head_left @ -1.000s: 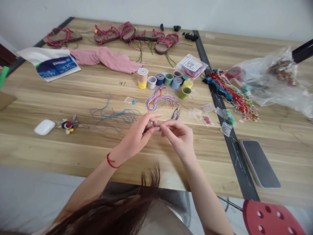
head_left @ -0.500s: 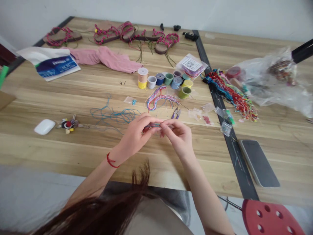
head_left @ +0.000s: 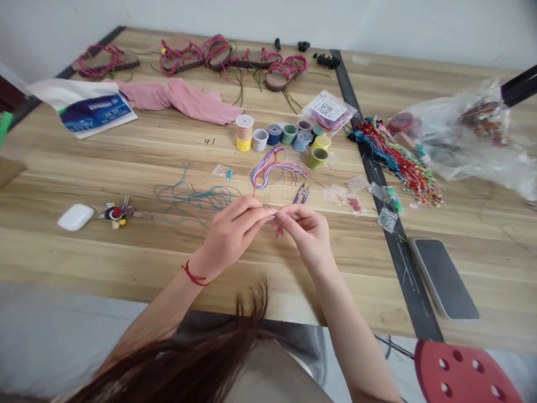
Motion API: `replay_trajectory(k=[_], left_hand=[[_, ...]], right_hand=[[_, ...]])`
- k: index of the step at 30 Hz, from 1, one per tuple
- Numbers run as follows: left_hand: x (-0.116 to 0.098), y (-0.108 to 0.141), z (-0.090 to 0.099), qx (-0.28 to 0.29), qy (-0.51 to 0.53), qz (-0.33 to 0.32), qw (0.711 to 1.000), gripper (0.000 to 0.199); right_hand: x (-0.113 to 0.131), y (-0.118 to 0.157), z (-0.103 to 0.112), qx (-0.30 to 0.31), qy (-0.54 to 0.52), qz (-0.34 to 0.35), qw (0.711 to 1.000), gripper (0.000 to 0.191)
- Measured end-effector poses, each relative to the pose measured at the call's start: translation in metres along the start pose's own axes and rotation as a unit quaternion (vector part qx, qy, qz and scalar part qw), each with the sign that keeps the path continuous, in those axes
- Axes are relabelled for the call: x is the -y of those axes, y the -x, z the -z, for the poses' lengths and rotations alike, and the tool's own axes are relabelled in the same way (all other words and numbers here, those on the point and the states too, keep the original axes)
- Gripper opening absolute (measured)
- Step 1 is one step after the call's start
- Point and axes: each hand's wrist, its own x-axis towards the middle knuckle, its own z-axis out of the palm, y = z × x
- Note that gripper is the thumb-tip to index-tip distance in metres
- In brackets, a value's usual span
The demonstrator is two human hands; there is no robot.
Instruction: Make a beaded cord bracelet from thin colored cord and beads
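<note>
My left hand (head_left: 235,232), with a red string bracelet at its wrist, is closed, and its fingertips meet those of my right hand (head_left: 305,229) above the table. Both hands pinch thin thread whose short end hangs below the fingertips; the fingers cover most of it. Loose blue threads (head_left: 197,196) spread over the table left of my left hand. Just beyond the fingers lie purple-handled snips (head_left: 301,194) and a bundle of pink, white and blue threads (head_left: 277,168). A small bag with blue beads (head_left: 229,174) lies beyond my left hand.
Several thread spools (head_left: 288,134) stand beyond the bundle. Sandals (head_left: 184,59) and a pink cloth (head_left: 180,101) lie at the back. On the right are colourful cords (head_left: 398,159), a plastic bag (head_left: 457,134) and a phone (head_left: 444,280). Keys (head_left: 117,213) and a white case (head_left: 76,216) lie left.
My left fingers have straightened and drawn closer together over the thread. My right hand has barely moved and keeps its pinch.
</note>
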Motion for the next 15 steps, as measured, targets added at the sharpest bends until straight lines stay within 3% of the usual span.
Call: replay_trajectory(k=[15], left_hand=[[-0.0009, 0.0057, -0.0021, -0.013, -0.051, -0.037, 0.998, 0.015]], right_hand=[[0.0024, 0.0015, -0.0003, -0.017, 0.007, 0.001, 1.0, 0.018]])
